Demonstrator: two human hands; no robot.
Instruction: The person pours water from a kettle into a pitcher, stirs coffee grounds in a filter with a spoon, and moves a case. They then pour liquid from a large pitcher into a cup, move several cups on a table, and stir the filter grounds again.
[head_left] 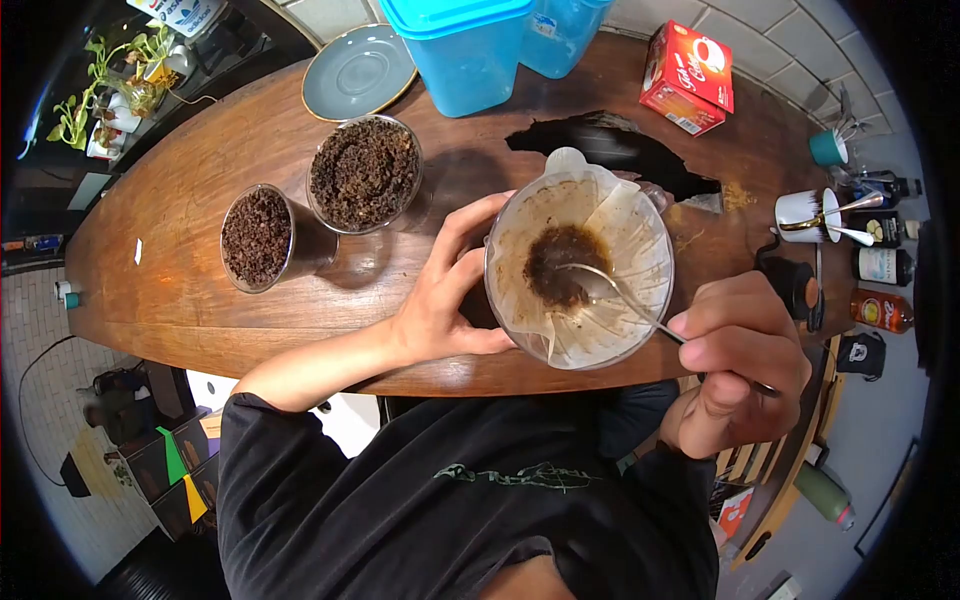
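My left hand (455,290) is wrapped round the left side of a clear dripper (660,250) lined with a pale paper filter (630,240). Wet dark grounds (550,270) lie at the bottom of the filter. Between its thumb and fingers, my right hand (745,350) grips a metal spoon (640,307), whose bowl dips into the grounds. Two glasses filled with dark crumbly grounds stand left of the dripper: a nearer one (256,238) and a farther one (366,172). What is under the dripper is hidden.
A grey plate (360,72), two blue containers (470,60) (565,35) and a red box (688,78) stand at the back of the wooden table (190,290). A black-edged opening or dark patch (610,145) lies behind the dripper. At right are a white cup with spoons (800,213) and bottles (880,265).
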